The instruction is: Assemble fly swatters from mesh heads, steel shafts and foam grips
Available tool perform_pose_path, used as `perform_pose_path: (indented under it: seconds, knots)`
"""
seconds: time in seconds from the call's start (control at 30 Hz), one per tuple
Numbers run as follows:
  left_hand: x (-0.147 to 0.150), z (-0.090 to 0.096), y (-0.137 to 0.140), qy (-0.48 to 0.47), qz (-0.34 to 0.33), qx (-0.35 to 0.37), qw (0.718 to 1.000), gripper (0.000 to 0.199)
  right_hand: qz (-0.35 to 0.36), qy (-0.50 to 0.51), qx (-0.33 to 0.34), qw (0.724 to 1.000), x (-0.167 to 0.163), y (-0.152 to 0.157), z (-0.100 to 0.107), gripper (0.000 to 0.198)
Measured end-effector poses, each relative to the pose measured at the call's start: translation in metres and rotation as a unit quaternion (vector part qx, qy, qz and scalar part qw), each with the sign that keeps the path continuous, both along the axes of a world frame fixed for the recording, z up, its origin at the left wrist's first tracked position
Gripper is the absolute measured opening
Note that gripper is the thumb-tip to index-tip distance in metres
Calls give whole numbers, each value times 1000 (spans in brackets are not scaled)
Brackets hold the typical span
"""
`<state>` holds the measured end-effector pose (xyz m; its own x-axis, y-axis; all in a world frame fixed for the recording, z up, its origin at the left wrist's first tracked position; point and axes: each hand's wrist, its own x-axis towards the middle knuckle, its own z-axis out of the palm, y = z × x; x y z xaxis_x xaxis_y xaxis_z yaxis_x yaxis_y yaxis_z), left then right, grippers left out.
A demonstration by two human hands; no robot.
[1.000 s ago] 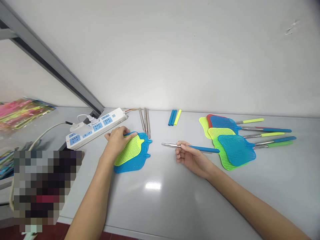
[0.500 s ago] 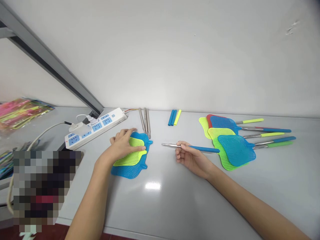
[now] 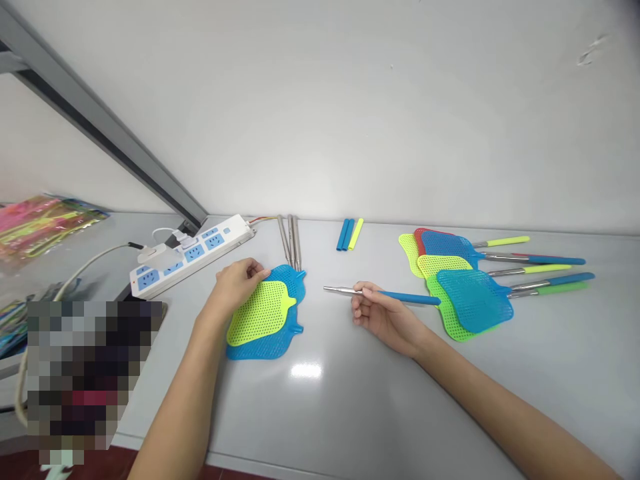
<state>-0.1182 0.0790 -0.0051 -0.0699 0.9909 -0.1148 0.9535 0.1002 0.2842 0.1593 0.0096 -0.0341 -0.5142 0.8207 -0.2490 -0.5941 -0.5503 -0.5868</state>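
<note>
My right hand [image 3: 383, 317] pinches a fly swatter handle, a silver telescopic rod [image 3: 341, 289] with a blue grip [image 3: 410, 298], held level with its metal end to the left. My left hand [image 3: 237, 285] is closed, fingers curled at the upper left edge of the upper blue fly swatter head [image 3: 293, 280]; the fingertips are partly hidden. A yellow-green fly swatter head [image 3: 263, 313] lies over it and over a lower blue head [image 3: 273, 347], with their sockets to the right.
Behind the heads lie several metal rods [image 3: 295, 243]. Blue tubes [image 3: 345, 235] and a yellow tube [image 3: 356, 235] lie near the wall. Fly swatters with handles [image 3: 475, 303] are piled at right. A plugged power strip [image 3: 195, 253] and bagged goods [image 3: 45, 223] are at left.
My left hand has drawn its thumb back from the yellow-green head and curled at the upper blue head's edge. The heads have shifted slightly. My right hand stays put with the handle.
</note>
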Motion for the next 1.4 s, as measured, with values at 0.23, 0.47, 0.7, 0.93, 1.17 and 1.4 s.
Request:
perform_pose_path:
  seconds: [0.23,0.47,0.7,0.93,1.17,1.4]
  knots:
    - [-9,-1,4,-32,-8,33,999,29,-3,-8,-4,1000,0,0,1,12]
    - [-17,9,4,-62,-20,128,990,27,-1,-11,-5,1000,-1,0,2,12]
    - [-7,20,-5,-72,17,335,939,22,-1,-6,-6,1000,0,0,1,13]
    - [19,27,-20,-122,55,368,920,26,-7,-4,-12,1000,0,0,3,14]
    - [53,26,-32,-187,-70,225,954,24,-74,73,-58,993,5,3,1,25]
    - [68,19,-35,-149,-171,97,969,26,-81,94,-67,990,5,4,-1,28]
